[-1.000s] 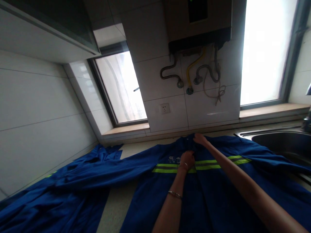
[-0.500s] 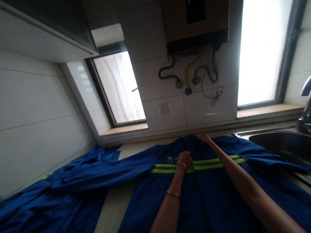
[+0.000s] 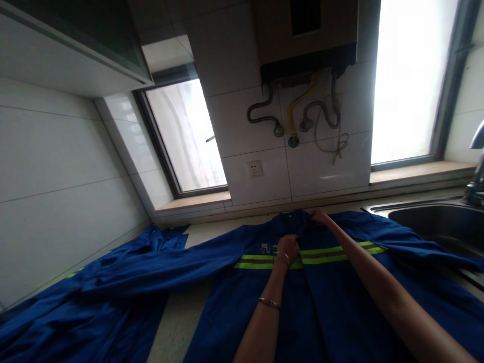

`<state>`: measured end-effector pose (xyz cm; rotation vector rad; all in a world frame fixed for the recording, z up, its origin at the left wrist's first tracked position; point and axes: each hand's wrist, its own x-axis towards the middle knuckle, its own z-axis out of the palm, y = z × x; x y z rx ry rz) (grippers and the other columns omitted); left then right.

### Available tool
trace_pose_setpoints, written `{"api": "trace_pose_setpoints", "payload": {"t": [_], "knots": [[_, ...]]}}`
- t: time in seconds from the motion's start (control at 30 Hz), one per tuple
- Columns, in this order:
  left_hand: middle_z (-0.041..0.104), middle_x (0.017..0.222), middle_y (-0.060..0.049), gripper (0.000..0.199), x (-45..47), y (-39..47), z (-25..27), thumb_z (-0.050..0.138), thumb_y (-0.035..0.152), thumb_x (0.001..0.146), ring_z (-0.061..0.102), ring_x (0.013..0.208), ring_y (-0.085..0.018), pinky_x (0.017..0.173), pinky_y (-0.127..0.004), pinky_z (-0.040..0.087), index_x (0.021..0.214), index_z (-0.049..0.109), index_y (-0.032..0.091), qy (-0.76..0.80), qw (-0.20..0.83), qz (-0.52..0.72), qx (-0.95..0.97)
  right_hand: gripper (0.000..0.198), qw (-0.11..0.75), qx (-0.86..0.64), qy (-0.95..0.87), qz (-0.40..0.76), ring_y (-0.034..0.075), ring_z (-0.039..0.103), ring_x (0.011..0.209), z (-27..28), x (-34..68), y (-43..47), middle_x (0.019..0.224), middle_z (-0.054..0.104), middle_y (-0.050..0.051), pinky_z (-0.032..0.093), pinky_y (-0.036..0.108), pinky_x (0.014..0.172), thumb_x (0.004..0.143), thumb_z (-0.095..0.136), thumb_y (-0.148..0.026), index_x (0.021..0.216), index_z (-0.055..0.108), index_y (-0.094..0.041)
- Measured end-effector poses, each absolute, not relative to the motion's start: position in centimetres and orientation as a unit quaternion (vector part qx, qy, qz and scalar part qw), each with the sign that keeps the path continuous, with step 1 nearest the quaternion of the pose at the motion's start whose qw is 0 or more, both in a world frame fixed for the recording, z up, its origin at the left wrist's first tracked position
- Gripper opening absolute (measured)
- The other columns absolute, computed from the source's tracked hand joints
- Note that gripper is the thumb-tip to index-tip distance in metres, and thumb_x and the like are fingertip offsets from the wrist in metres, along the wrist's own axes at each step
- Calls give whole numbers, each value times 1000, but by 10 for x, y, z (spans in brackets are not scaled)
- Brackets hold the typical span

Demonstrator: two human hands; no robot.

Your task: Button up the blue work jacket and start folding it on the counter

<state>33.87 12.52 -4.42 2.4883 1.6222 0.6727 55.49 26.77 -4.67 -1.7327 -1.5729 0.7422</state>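
Fingers of the left hand (image 3: pixel 288 247) curl down onto the front of a blue work jacket (image 3: pixel 333 302), bunched on the cloth at its centre seam just above the yellow-green reflective stripe (image 3: pixel 325 258); whether they pinch a fold or only press on it cannot be told at this size. Just beyond those fingers the right hand (image 3: pixel 319 217) reaches to the collar (image 3: pixel 293 218), its fingertips low on the fabric, and its grip is likewise too small to make out. Two thin bracelets (image 3: pixel 269 302) sit on the left forearm, nearer the camera than the fingers. The jacket lies flat and spread on a pale countertop (image 3: pixel 177 327), chest up, with one sleeve (image 3: pixel 151 262) stretched far out to the left of the fingers toward the tiled corner. To the right of the hands, well apart, a steel sink (image 3: pixel 434 224) is set into the counter, with a tap (image 3: pixel 477 171) at its far edge. Past the fingertips, on the tiled wall, are a wall socket (image 3: pixel 254 168), hoses (image 3: pixel 298 116) hanging under a water heater (image 3: pixel 306 40), and a bright window (image 3: pixel 187 136) on either side.
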Motion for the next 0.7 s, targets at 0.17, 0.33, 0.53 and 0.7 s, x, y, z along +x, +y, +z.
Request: {"api": "trace_pose_setpoints", "payload": {"t": [0.17,0.33,0.53,0.7], "knots": [[63,111,-5,40,338,126,-46,40,12,78,56,101,-16,94,-26,40,112,61,18,520,50,228,822,45,292,-672,-664,152,23,55,96,-46,560,267,100,62,12,40,27,76,66,47,-4,109,55,-12],[60,115,-4,41,338,125,-47,39,14,79,54,106,-16,97,-26,38,114,59,19,511,58,222,828,49,253,-631,-727,95,23,52,105,-48,558,267,111,60,13,37,28,86,66,42,-1,112,55,-11],[41,138,-4,52,341,123,-45,39,21,81,34,127,-18,104,-34,29,133,40,17,485,34,211,848,47,218,-615,-755,67,20,56,98,-48,571,266,105,64,9,39,27,85,71,41,-6,114,57,-13],[45,135,0,46,342,124,-48,38,22,81,32,128,-17,105,-39,26,127,47,23,486,46,164,857,51,177,-615,-767,38,21,49,110,-51,571,260,122,54,11,34,30,94,73,40,-5,122,54,-14]]}}
